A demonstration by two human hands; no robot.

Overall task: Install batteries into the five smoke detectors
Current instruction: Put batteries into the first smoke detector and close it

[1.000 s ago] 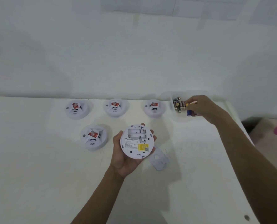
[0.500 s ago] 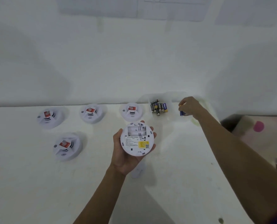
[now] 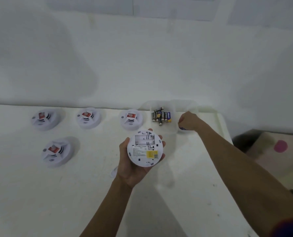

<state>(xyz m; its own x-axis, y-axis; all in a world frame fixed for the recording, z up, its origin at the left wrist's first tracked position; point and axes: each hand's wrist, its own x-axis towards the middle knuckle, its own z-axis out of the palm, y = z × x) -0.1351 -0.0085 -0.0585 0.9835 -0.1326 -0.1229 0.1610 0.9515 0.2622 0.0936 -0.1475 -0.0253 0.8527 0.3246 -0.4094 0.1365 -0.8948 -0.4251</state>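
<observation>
Change: right hand [image 3: 187, 121] has left the near edge of the battery pile [image 3: 161, 116], where it was picking a second ago, and now sits to the right of it. The left hand's hold is unchanged.
Held detector [image 3: 145, 147]: round and white, lifted above the middle of the table, its back turned up to the camera. A yellow label sits on the near right of that back.
Battery bay [image 3: 144, 140]: open on the far half of the back, its slots bare.
Left hand [image 3: 133, 166]: cups the held detector from below, thumb along the left rim, fingertips curled over the right rim.
Right hand: fingers curled into a loose fist round a blue battery [image 3: 182, 128], of which only an end shows beneath the fist.
Hands: well apart from each other.
Battery pile: several cells lying together in the left part of a clear tub [image 3: 174, 106] at the table's far edge; the right hand is over the right part.
Back-row detectors [image 3: 88, 117]: three face-up in a line left of the tub, each with a red tag.
Front detector [image 3: 55, 152]: alone, nearer, left of the left hand, also red-tagged.
Cover [image 3: 114, 171]: white piece on the table, mostly hidden behind the left wrist.
Table [image 3: 39, 202]: white, against a white wall [image 3: 142, 57].
</observation>
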